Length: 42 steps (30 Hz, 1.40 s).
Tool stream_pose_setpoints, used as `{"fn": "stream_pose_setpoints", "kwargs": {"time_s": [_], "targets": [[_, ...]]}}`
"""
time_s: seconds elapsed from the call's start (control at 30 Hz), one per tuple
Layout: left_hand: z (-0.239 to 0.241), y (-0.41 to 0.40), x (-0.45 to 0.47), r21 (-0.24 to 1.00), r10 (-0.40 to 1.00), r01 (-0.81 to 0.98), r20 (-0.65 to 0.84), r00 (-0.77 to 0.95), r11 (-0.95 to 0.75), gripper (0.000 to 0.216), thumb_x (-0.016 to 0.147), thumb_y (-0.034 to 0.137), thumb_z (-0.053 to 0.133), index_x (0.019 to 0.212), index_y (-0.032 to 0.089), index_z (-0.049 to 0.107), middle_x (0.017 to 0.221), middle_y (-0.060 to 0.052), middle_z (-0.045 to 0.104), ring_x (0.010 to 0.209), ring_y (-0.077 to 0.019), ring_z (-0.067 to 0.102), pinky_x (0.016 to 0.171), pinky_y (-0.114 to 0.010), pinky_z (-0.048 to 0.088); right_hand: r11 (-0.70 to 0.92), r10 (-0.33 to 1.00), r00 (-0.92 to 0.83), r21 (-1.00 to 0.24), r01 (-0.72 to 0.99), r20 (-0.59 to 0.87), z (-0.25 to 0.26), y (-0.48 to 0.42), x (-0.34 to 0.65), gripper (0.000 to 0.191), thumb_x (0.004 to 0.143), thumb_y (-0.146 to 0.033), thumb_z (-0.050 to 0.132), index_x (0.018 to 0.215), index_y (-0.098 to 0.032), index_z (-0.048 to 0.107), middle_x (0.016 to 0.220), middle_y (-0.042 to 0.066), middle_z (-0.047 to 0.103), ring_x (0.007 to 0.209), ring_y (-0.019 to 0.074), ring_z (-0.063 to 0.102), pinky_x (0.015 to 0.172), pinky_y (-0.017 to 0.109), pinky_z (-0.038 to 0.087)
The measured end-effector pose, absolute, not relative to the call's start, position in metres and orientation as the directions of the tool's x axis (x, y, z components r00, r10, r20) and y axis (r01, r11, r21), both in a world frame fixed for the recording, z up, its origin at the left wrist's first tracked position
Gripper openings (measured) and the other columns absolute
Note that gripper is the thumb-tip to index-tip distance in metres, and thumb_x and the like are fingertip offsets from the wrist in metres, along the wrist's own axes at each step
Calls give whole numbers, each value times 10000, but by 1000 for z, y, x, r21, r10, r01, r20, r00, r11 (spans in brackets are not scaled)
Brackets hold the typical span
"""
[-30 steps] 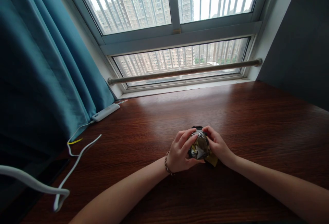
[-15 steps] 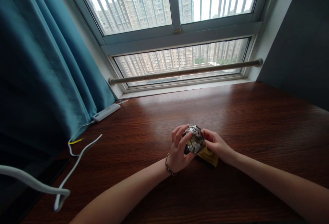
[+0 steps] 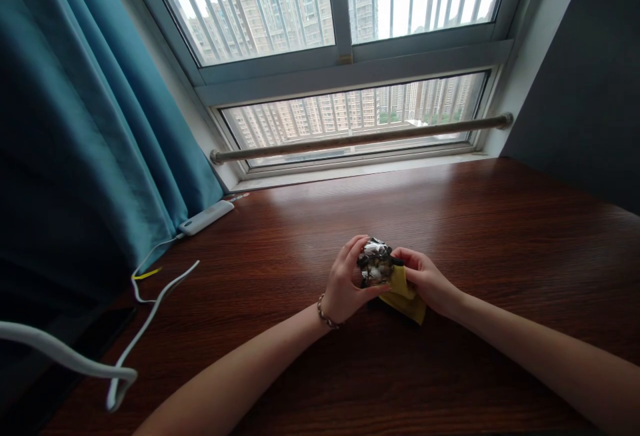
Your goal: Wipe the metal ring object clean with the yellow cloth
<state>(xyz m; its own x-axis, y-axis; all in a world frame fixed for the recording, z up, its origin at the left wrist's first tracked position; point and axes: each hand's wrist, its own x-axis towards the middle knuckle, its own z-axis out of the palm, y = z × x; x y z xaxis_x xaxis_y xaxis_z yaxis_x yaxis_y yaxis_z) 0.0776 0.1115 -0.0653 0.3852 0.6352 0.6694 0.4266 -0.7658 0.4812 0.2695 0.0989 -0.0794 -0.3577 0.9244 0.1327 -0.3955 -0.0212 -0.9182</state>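
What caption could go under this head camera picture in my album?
Two hands, left hand and right hand, hold a crinkly silver-and-yellow wrapper above a dark wooden table by a window.

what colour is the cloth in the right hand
Yellow: the cloth, in the right hand, shows in the head view.

Both forearms are bare from elbow to wrist, with no sleeves showing anywhere in view. The left hand (image 3: pixel 345 283) has a thin beaded bracelet (image 3: pixel 325 316) of small dark, rounded beads looped once around the wrist. The right hand (image 3: pixel 425 281) wears no ring, watch or band that can be made out, and both hands are ungloved.
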Motion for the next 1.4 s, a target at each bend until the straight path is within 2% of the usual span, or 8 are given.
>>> {"fn": "stream_pose_setpoints", "kwargs": {"time_s": [0.37, 0.63, 0.83, 0.93, 1.07, 1.23, 1.3, 1.4], "targets": [[-58, 107, 79, 352, 559, 452, 669, 491, -819, 788, 624, 497, 726, 1285, 181, 436, 1255, -141, 526, 1113, -254, 543, 942, -380, 474, -103, 956, -288, -855, -509, 56, -83, 102, 271, 417, 736, -329, 811, 895, -91, 508, 809, 67, 555, 663, 138, 514, 581, 201, 417], [-62, 104, 80, 158, 376, 408, 754, 538, -899, 773, 626, 533, 713, 1275, 192, 465, 1239, -135, 557, 1033, -234, 548, 892, -381, 484, -74, 957, -281, -873, -483, 74, -82, 103, 269, 406, 751, -359, 797, 882, -98, 514, 791, 55, 553, 661, 127, 503, 591, 199, 419], [-66, 100, 81, -50, 161, 324, 790, 592, -945, 537, 710, 297, 688, 1214, 211, 524, 1212, -89, 573, 1218, -265, 401, 997, -426, 425, 14, 942, -312, -945, -327, 122, -76, 100, 271, 322, 725, -296, 739, 848, -86, 527, 752, 28, 536, 649, 116, 457, 570, 181, 370], [-67, 98, 81, -77, 122, 307, 806, 580, -949, 474, 723, 192, 644, 1183, 240, 541, 1163, -51, 582, 1255, -270, 353, 1043, -460, 382, 51, 920, -365, -968, -247, 142, -73, 100, 271, 283, 714, -264, 711, 825, -80, 527, 752, 33, 535, 664, 128, 455, 580, 193, 364], [-71, 98, 80, 14, 193, 329, 834, 518, -944, 528, 761, 189, 594, 1268, 228, 453, 1265, -87, 490, 1284, -287, 334, 1041, -479, 381, 72, 900, -408, -974, -212, 156, -75, 102, 270, 306, 737, -312, 708, 836, -97, 514, 807, 54, 543, 747, 173, 491, 656, 233, 391], [-72, 105, 80, 321, 485, 418, 787, 381, -850, 796, 708, 361, 699, 1370, 194, 291, 1402, -170, 349, 1276, -299, 376, 1019, -483, 402, 90, 893, -420, -978, -188, 163, -79, 105, 270, 288, 815, -349, 628, 856, -103, 484, 818, 61, 541, 756, 177, 495, 653, 241, 387], [-72, 109, 80, 456, 609, 432, 717, 339, -778, 825, 696, 401, 708, 1369, 178, 285, 1369, -178, 395, 1224, -280, 453, 961, -421, 468, 91, 901, -405, -980, -179, 157, -80, 104, 270, 292, 807, -341, 632, 856, -93, 486, 815, 64, 545, 714, 157, 482, 614, 226, 378], [-72, 113, 80, 599, 741, 442, 592, 317, -667, 737, 723, 405, 683, 1330, 154, 347, 1217, -147, 545, 989, -202, 608, 827, -318, 539, 106, 903, -395, -979, -174, 168, -80, 103, 270, 280, 801, -320, 625, 855, -82, 488, 800, 61, 541, 692, 144, 472, 598, 219, 377]]}}
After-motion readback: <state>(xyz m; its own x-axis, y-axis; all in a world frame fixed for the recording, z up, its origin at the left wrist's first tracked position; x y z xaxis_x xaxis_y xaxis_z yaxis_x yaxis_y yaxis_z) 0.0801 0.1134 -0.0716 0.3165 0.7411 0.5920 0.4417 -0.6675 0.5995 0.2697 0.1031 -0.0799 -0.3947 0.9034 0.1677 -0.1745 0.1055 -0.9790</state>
